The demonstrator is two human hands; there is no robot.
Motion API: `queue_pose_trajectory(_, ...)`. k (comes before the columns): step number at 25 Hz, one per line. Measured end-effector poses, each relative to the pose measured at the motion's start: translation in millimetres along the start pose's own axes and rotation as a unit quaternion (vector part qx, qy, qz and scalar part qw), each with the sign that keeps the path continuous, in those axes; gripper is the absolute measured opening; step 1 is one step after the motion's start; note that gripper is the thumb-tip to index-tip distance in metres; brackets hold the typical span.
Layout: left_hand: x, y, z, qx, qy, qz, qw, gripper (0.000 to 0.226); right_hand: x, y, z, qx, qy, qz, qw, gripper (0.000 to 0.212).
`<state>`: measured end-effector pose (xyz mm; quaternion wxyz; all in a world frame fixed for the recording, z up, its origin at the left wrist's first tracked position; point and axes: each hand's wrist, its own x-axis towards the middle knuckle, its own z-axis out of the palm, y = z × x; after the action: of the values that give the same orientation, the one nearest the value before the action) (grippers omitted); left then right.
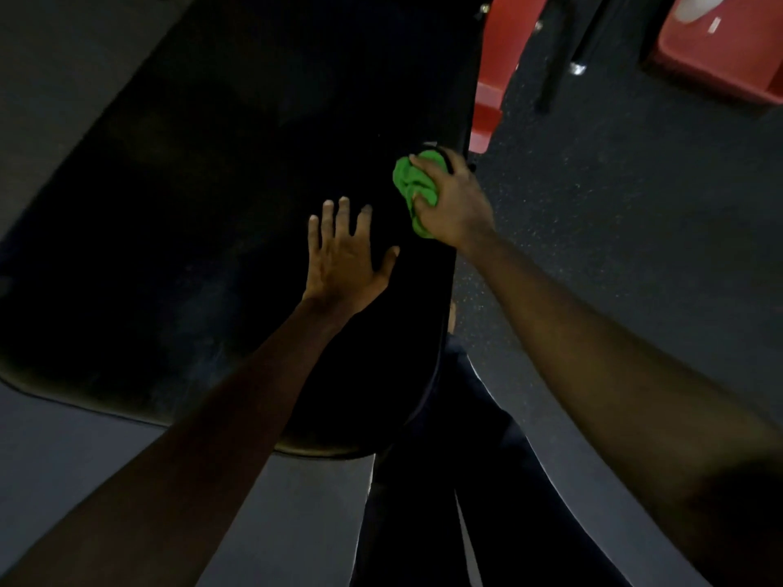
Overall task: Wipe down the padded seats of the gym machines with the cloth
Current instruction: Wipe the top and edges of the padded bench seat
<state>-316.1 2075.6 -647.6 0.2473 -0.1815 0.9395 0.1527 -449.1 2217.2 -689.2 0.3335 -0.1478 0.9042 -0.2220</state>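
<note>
A large black padded seat (pixel 190 230) fills the left and middle of the head view. My left hand (pixel 345 256) lies flat on the pad with its fingers spread and straight. Just to its right, my right hand (pixel 451 203) grips a bunched green cloth (pixel 409 182) and holds it against the pad near the right edge. Part of the cloth is hidden under my fingers.
Red machine frame parts (pixel 493 78) stand beyond the pad's right edge, and another red piece (pixel 720 57) sits at the top right with black metal bars (pixel 555 69) between them. Dark speckled rubber floor (pixel 635 205) spreads to the right. My legs (pixel 457 480) are below the pad.
</note>
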Motion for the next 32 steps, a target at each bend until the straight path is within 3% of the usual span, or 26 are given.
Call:
queue_pose_trajectory(4,-2,-6,-8,-0.007,0.029,-0.008,1.0,0.077,-75,0,4,0.029,0.01,-0.003,1.0,0.065)
queue_pose_trajectory(7,7,-14,-16,-0.016,-0.004,-0.03,0.999,0.075,-104,-5,6,0.007,0.017,-0.001,1.0,0.066)
queue_pose_trajectory(10,16,-13,-20,-0.033,-0.021,-0.041,0.998,0.072,-50,-13,6,-0.037,0.042,0.042,0.998,0.067)
queue_pose_trajectory(15,16,-9,-19,-0.016,-0.028,-0.043,0.999,0.071,34,-33,-2,-0.025,0.015,0.11,0.994,0.066)
queue_pose_trajectory(18,15,-9,-18,-0.014,-0.029,-0.039,0.999,0.072,-6,-38,3,-0.023,0.019,0.072,0.997,0.066)
queue_pose_trajectory(23,17,-15,-17,-0.018,-0.018,-0.027,0.999,0.072,-81,-29,20,-0.041,0.014,-0.061,0.997,0.066)
queue_pose_trajectory(32,18,-10,-7,-0.035,0.016,-0.083,0.996,0.068,67,-30,4,-0.069,0.014,0.003,0.998,0.06)
